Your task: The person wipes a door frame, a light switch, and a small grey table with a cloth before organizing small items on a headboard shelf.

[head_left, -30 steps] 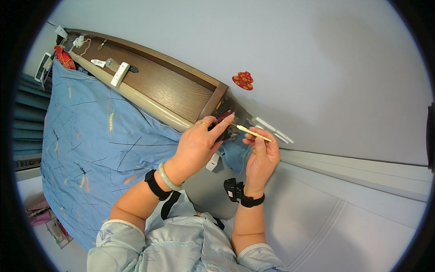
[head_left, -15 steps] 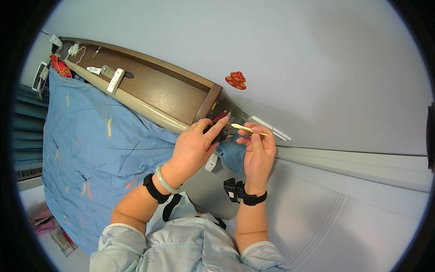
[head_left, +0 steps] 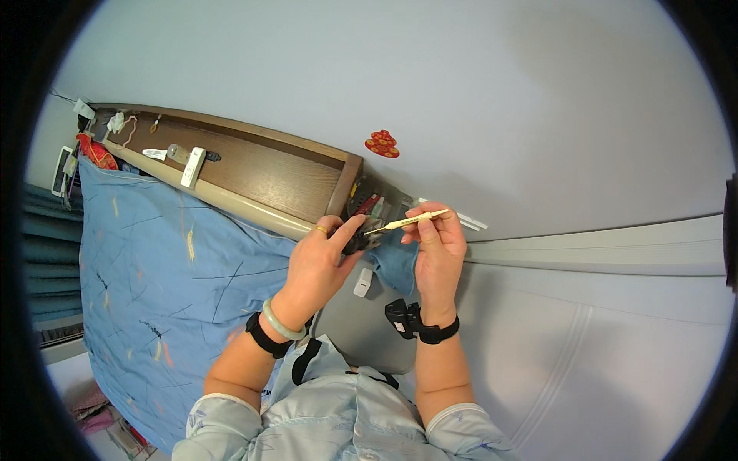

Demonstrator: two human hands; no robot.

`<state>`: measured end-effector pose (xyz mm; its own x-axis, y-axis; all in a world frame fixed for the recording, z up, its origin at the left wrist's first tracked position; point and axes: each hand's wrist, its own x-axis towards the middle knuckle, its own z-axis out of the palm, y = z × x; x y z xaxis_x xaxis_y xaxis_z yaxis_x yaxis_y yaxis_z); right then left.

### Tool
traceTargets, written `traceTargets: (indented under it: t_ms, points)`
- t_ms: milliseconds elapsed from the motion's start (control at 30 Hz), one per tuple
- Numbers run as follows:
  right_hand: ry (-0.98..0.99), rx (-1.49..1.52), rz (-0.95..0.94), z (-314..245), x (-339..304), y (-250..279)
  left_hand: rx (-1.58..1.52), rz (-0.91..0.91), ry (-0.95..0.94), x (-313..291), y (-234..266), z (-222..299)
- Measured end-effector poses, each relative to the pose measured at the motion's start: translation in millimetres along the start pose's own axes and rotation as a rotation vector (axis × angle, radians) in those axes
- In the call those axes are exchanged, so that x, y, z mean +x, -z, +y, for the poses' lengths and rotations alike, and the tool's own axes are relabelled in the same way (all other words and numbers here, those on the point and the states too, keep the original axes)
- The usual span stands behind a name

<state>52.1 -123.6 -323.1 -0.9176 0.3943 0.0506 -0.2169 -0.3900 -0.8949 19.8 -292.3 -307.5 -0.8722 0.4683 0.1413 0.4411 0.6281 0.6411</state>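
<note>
My right hand [head_left: 438, 250] is closed in a pinch around a slim cream-handled tool [head_left: 411, 220] with a fine metal tip. That tip points left, close to the fingertips of my left hand [head_left: 323, 257]. Between the thumb and fingers of my left hand is a small dark thing [head_left: 354, 244]; the fingers hide most of it, and its kind is unclear. Below the hands lie a blue cloth [head_left: 396, 266] and a white plug-like block [head_left: 363, 283] on a grey surface.
A wooden headboard shelf [head_left: 269, 180] holds a white power strip [head_left: 193, 167] and a small bottle [head_left: 177, 154]. The bed's blue sheet [head_left: 192, 284] spreads to the left. Beyond my hands stands a clear container [head_left: 384, 201] against the wall.
The tool has tilted, its rear end now higher and its tip lower beside the dark thing. My left index finger has bent inward. The whole view has shifted slightly.
</note>
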Motion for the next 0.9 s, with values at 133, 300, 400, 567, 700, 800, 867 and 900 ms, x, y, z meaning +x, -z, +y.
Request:
traceTargets:
  t_ms: [133,300,400,567,700,800,867,900]
  points:
    - [0.027,-0.024,-0.019,3,-1,0,0.000,0.009,0.004,-4,0,-3]
    - [0.050,-0.221,0.104,9,-3,3,0.022,0.002,0.021,-12,-3,-16]
    - [0.062,-0.328,0.151,26,-3,15,0.045,0.022,0.014,-14,-5,-22]
    - [0.039,-0.502,0.118,51,-5,29,0.060,0.028,0.061,-16,-6,-30]
    - [0.035,-0.531,0.125,68,-1,35,0.067,-0.006,0.068,-16,-6,-31]
    - [0.063,-0.601,0.133,75,5,42,0.002,-0.035,0.115,-13,-6,-31]
    - [0.117,-0.806,0.082,71,10,44,-0.017,-0.015,0.090,-12,-3,-32]
    - [0.108,-0.804,0.081,71,12,44,-0.014,-0.020,0.096,-11,-2,-33]
